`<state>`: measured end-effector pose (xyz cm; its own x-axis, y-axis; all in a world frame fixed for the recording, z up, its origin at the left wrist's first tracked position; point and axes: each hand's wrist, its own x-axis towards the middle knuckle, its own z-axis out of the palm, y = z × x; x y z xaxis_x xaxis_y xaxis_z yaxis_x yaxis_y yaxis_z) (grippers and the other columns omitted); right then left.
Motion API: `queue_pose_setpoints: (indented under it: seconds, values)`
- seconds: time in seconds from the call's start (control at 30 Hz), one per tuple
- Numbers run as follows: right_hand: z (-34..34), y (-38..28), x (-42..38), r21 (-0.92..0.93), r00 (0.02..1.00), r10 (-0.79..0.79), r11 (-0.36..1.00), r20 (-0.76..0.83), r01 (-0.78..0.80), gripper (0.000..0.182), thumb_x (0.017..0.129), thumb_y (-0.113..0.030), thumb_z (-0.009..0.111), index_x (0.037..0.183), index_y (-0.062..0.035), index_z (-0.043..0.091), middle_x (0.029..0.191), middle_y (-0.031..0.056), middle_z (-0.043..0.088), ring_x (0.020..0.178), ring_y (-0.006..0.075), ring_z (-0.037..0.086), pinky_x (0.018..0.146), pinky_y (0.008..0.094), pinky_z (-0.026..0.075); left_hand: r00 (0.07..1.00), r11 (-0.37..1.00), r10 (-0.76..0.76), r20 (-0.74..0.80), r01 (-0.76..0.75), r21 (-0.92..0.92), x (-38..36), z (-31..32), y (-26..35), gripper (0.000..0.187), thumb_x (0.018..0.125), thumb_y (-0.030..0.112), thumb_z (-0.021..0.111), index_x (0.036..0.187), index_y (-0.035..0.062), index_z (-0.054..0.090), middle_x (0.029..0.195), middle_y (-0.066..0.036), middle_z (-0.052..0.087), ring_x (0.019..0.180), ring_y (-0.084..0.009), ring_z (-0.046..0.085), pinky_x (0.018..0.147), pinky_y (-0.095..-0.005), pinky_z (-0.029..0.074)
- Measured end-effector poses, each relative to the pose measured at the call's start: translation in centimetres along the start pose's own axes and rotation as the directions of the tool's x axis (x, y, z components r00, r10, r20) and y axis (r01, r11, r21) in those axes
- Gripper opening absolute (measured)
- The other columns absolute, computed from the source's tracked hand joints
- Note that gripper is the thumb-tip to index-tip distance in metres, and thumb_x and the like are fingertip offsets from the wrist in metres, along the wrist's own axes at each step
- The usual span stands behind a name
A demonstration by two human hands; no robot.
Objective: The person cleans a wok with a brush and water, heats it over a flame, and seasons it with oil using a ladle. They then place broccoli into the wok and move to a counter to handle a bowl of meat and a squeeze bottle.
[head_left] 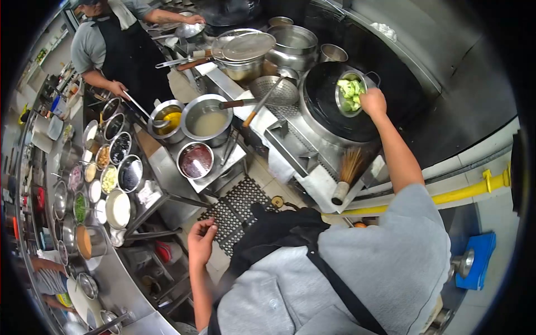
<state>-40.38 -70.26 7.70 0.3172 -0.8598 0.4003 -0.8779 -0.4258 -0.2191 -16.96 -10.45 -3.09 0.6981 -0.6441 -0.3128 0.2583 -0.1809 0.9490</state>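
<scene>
My right hand point(373, 103) is closed on the rim of a small metal bowl point(339, 100). In the bowl are chopped green vegetables point(350, 92), some pale and some dark; they look like broccoli. Bowl and hand are above a black wok point(324, 111) set in a round metal burner ring. My left hand point(201, 240) hangs low near my apron, fingers loosely curled, thumb apart, nothing visible in it. Left of the wok lies a perforated strainer point(273, 91) with a ladle across it.
A bamboo brush point(347, 176) lies on the stove's front edge. Pots of yellow liquid point(169, 120), cloudy liquid point(207, 124) and red sauce point(195, 161) stand leftward. A co-worker point(120, 50) holds a ladle there. Several ingredient bowls line the left counter. A yellow pipe point(446, 193) runs at right.
</scene>
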Motion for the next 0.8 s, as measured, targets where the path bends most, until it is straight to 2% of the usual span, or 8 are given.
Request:
queue_pose_setpoints:
  seconds: [0.1,0.2,0.3,0.43,0.5,0.63,0.7,0.8]
  values:
    - [3.7,1.2,5.7,-0.183,1.000,0.023,0.983,-0.018,-0.026,0.022,0.074,-0.020,0.058,0.077,-0.0012,0.069,0.087,0.0225,0.067,0.076,0.0359,0.065,0.068,0.0416,0.053,0.999,0.999,-0.034,-0.004,0.034,0.039,-0.9,0.3,0.4,0.018,0.089,0.003,0.062,0.106,-0.0023,0.060,0.107,-0.008,0.065,0.092,-0.0117,0.060,0.084,-0.0259,0.046]
    - [4.6,3.7,10.7,-0.756,0.889,-0.449,0.611,-0.087,0.235,0.019,0.076,-0.018,0.058,0.081,-0.0037,0.070,0.080,0.0162,0.062,0.076,0.0277,0.064,0.064,0.0355,0.053,0.991,0.986,-0.073,-0.112,0.089,0.139,-3.5,-0.2,1.2,0.020,0.089,0.004,0.062,0.107,-0.0024,0.060,0.107,-0.009,0.065,0.093,-0.0126,0.060,0.085,-0.0269,0.047]
    - [-2.2,-0.4,15.2,-0.296,0.983,-0.137,0.950,-0.119,0.096,0.026,0.085,-0.022,0.053,0.089,-0.0041,0.070,0.098,0.0213,0.067,0.087,0.0365,0.067,0.075,0.0455,0.054,0.948,0.987,-0.112,-0.296,0.141,0.079,-6.9,-2.4,-0.6,0.019,0.090,0.006,0.062,0.106,-0.0019,0.060,0.103,-0.009,0.064,0.088,-0.0121,0.059,0.080,-0.0258,0.048]
    - [-6.6,-7.2,17.6,-0.014,0.991,-0.123,0.992,-0.057,0.122,0.035,0.072,-0.026,0.055,0.093,-0.0033,0.071,0.095,0.0202,0.069,0.092,0.0362,0.066,0.079,0.0429,0.052,0.887,0.987,-0.158,-0.434,0.148,-0.056,-10.6,-4.5,-3.8,0.016,0.091,0.008,0.060,0.104,-0.0013,0.059,0.102,-0.011,0.064,0.086,-0.0132,0.060,0.075,-0.0264,0.050]
    - [-6.3,-12.3,13.0,0.619,0.945,-0.244,0.783,0.219,0.059,0.027,0.075,-0.022,0.067,0.091,-0.0005,0.071,0.079,0.0053,0.068,0.069,0.0129,0.061,0.064,0.0297,0.049,0.890,0.989,-0.148,-0.431,0.119,-0.094,-10.9,-4.7,-4.3,0.016,0.092,0.009,0.060,0.104,-0.0014,0.058,0.102,-0.011,0.063,0.085,-0.0133,0.060,0.074,-0.0264,0.050]
    - [-1.9,-25.4,-0.4,0.692,0.671,-0.573,0.711,0.470,0.123,0.029,0.078,-0.030,0.071,0.090,-0.0030,0.071,0.080,0.0078,0.069,0.071,0.0165,0.062,0.065,0.0320,0.049,0.905,0.993,-0.103,-0.413,0.119,0.014,-10.4,-6.2,-4.8,0.017,0.090,0.009,0.062,0.104,-0.0016,0.060,0.099,-0.008,0.063,0.087,-0.0127,0.058,0.077,-0.0264,0.048]
    - [2.3,-31.9,-9.4,0.636,0.431,-0.804,0.591,0.410,0.497,0.039,0.081,-0.036,0.065,0.090,0.0019,0.068,0.080,0.0188,0.067,0.072,0.0266,0.063,0.071,0.0399,0.050,0.930,0.986,-0.001,-0.368,0.062,0.153,-11.2,-7.3,-3.7,0.020,0.088,0.009,0.064,0.105,-0.0013,0.061,0.097,-0.006,0.064,0.088,-0.0124,0.059,0.079,-0.0263,0.048]
    - [6.1,-39.7,-22.5,0.820,0.143,-0.971,0.237,0.190,0.521,0.032,0.077,-0.026,0.060,0.081,0.0046,0.066,0.075,0.0251,0.063,0.068,0.0370,0.061,0.067,0.0437,0.050,0.905,0.993,-0.001,-0.425,0.052,0.108,-13.4,-9.2,-2.8,0.025,0.086,0.012,0.066,0.107,-0.0009,0.062,0.095,-0.006,0.065,0.087,-0.0122,0.059,0.079,-0.0260,0.047]
